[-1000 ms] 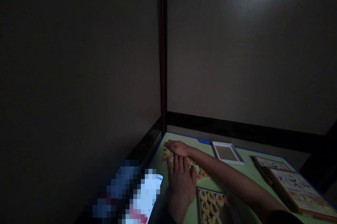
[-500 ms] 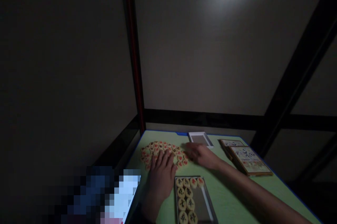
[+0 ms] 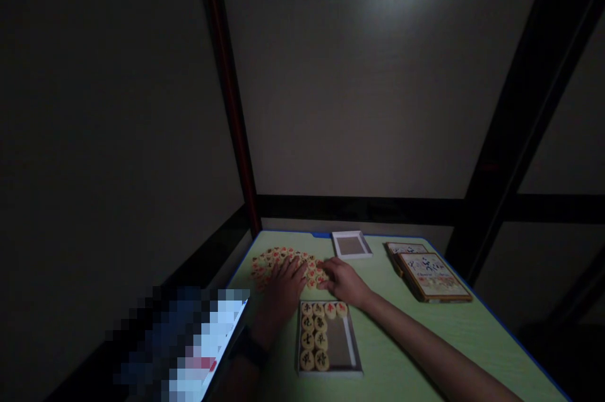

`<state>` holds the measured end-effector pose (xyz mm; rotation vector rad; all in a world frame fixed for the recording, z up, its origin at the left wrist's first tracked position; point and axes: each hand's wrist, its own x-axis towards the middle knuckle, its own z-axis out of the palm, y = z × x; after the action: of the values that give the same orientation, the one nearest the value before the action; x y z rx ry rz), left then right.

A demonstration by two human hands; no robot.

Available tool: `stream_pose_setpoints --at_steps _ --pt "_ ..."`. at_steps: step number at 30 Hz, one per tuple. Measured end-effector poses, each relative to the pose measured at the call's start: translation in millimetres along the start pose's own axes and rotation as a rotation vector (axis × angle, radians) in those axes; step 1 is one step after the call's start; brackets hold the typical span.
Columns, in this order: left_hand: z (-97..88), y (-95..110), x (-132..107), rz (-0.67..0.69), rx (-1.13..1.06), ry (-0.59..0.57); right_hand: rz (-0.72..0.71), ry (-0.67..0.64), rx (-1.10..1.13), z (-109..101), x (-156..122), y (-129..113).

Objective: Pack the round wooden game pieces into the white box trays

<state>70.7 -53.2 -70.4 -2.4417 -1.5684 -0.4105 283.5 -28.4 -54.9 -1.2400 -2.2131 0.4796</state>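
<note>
A pile of round pale game discs [image 3: 274,260] with red and black characters lies at the far left of a green table [image 3: 411,333]. My left hand [image 3: 282,288] rests flat on the pile, fingers stretched out. My right hand [image 3: 344,281] lies at the pile's right edge, fingers curled down onto the discs there; whether it grips one is hidden. Just in front of both hands sits a shallow grey tray [image 3: 346,345] with several discs lined up in its left half.
A small white-rimmed empty box [image 3: 351,244] stands at the table's far edge. Two stacked wooden-framed boards [image 3: 429,273] lie at the far right. A blurred bright screen [image 3: 203,345] sits at the left. Dark walls and posts surround the dim table.
My right hand has drawn back from the pile's far left to its right edge, near the tray. The view has swung, so the table sits more centred. My left hand stays on the discs.
</note>
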Motion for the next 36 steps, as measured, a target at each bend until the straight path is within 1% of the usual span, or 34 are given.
stream_pose_setpoints --at_steps 3,6,8,11,13,15,16,18,20,23,26,28,32,34,36 --pt "-2.2 0 6 0.018 -0.011 -0.012 0.0 0.022 0.045 0 -1 4" --pt "-11.9 0 9 0.005 -0.045 -0.034 0.003 0.03 0.076 -4 0 8" --pt "-21.3 -1 6 -0.039 -0.074 -0.015 0.001 0.034 0.085 -6 0 10" --pt "-37.5 -2 -7 -0.098 -0.12 0.013 0.008 0.041 0.1 -5 1 12" --pt "-48.3 0 -17 -0.124 -0.151 -0.028 0.021 0.054 0.113 -3 2 12" --pt "-57.4 3 -23 -0.155 -0.179 -0.103 0.022 0.063 0.127 -1 2 12" --pt "-61.0 5 -25 -0.164 -0.194 -0.134 0.017 0.063 0.137 0 2 11" --pt "-65.5 10 -23 -0.16 -0.22 -0.163 0.017 0.055 0.157 -1 1 11" --pt "-66.3 13 -15 -0.147 -0.249 -0.176 0.043 0.052 0.179 -1 -1 12" --pt "-62.2 15 0 -0.125 -0.306 -0.192 0.091 0.058 0.21 0 -3 13" --pt "-55.7 13 10 -0.075 -0.356 -0.195 0.073 0.055 0.239 4 -2 13" --pt "-51.4 11 12 -0.055 -0.379 -0.198 0.063 0.048 0.261 7 0 12" --pt "-45.2 9 9 -0.076 -0.398 -0.16 0.077 0.045 0.276 10 3 5" --pt "-46.0 9 6 -0.079 -0.404 -0.155 0.06 0.037 0.281 7 0 4" --pt "-51.2 9 4 -0.092 -0.409 -0.168 0.044 0.03 0.263 2 -3 5"
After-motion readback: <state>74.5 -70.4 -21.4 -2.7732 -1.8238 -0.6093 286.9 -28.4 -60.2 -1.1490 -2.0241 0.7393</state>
